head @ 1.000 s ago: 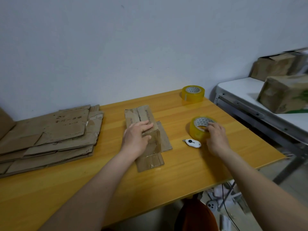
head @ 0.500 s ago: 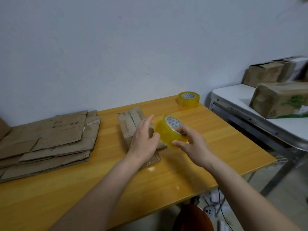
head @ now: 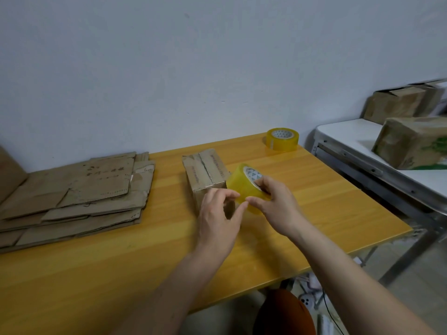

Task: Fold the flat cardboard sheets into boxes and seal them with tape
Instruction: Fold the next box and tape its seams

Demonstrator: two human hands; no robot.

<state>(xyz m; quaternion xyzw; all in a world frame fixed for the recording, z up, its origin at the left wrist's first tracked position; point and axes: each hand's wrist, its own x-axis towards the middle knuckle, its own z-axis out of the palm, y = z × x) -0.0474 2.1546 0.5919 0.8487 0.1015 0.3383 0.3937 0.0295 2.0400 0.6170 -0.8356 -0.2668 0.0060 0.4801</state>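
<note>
Hands meet over the worktop (head: 326,187). Right hand (head: 278,206) grips a yellow tape roll (head: 244,186), fingers in its hole. Left hand (head: 219,218) pinches at the roll's near edge. Just behind stands a folded box (head: 205,175). Flat sheets (head: 79,192) lie far left.

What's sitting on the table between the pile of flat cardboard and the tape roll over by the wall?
In the head view, the folded box stands between the flat cardboard pile and the far tape roll. Otherwise only bare tabletop.
</note>
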